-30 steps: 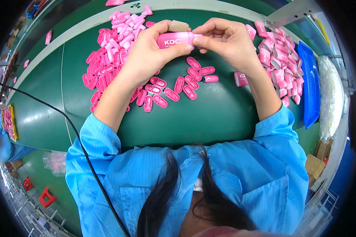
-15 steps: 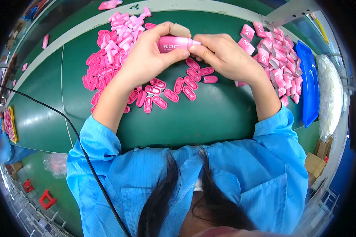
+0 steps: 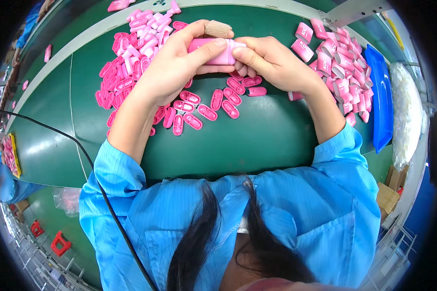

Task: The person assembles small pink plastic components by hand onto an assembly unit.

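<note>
Between my two hands, above the far middle of the green table, is a pink vape shell (image 3: 223, 58) with a narrow tip pointing right. My left hand (image 3: 172, 65) is wrapped round its body, thumb pressed on top; a tan bandage (image 3: 218, 29) covers one finger. My right hand (image 3: 277, 63) pinches the narrow tip between thumb and fingers, hiding part of it. Below the hands lie several oval pink end pieces (image 3: 207, 112), hollow side up. One pink piece (image 3: 256, 91) lies on its side near my right hand.
Left of my hands is a heap of pink tipped parts and oval pieces (image 3: 126, 72). At the right are piled pink sleeves (image 3: 342, 65), a blue tray (image 3: 381, 97) and a plastic bag of white items (image 3: 407, 114). A black cable (image 3: 90, 157) crosses my left side.
The vape shell has been turned, so its printed face no longer shows and a plain side does. My left thumb has moved up onto it. Both hands remain on it.
</note>
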Tool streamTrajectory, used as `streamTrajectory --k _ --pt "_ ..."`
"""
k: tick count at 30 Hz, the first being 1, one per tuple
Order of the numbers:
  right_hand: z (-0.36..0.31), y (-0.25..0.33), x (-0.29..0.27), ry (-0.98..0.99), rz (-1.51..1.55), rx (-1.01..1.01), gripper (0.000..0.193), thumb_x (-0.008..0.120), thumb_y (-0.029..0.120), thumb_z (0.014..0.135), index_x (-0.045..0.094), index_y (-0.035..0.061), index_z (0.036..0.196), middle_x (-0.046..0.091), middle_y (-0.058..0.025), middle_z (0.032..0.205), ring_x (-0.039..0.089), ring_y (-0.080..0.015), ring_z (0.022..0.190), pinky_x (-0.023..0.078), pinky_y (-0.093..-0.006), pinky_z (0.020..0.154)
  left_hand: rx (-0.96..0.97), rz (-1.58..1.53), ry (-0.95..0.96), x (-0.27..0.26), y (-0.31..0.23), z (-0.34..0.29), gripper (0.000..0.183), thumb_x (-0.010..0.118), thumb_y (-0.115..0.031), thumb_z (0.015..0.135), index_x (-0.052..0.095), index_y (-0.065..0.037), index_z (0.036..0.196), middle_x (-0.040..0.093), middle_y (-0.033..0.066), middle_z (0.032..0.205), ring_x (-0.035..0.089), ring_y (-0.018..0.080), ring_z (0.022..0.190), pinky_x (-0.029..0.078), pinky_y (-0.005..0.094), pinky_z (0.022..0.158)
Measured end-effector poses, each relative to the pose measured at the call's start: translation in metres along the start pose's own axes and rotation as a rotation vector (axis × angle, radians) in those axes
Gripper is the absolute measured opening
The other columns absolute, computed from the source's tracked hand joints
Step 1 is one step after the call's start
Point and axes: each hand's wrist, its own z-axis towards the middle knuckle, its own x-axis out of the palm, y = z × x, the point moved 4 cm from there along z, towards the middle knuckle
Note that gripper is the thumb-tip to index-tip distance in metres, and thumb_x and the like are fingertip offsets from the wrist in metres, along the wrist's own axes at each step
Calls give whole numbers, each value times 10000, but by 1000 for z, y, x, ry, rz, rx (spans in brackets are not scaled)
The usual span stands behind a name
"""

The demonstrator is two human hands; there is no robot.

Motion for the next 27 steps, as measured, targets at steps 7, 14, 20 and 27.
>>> streamTrajectory --k 7,14,20,27 --pt "-1 -9 11 24 104 129 426 394 361 937 542 -6 778 549 -65 639 532 -149 606 441 -278 580 -95 -8 -100 -6 15 -5 278 541 -171 876 506 16 1078 545 94 1025 574 166 930 482 303 853" --pt "4 -5 22 -116 135 27 401 400 348 941 512 -4 783 533 -44 641 520 -128 603 434 -270 579 28 -88 -111 -10 9 -9 266 541 -150 874 507 21 1074 555 90 1006 566 157 942 468 292 845" --pt "9 -4 34 -259 177 -21 346 412 309 944 491 16 776 516 -19 617 491 -99 567 418 -252 542 103 -57 -135 -14 3 -13 256 549 -131 864 512 28 1061 553 90 1002 567 164 923 463 287 847" --pt "3 10 33 -264 147 50 357 427 323 939 494 15 772 505 -7 606 474 -87 557 404 -239 526 -14 -138 -96 -14 -8 -17 270 548 -155 866 512 25 1064 539 92 1039 544 176 974 451 324 880"
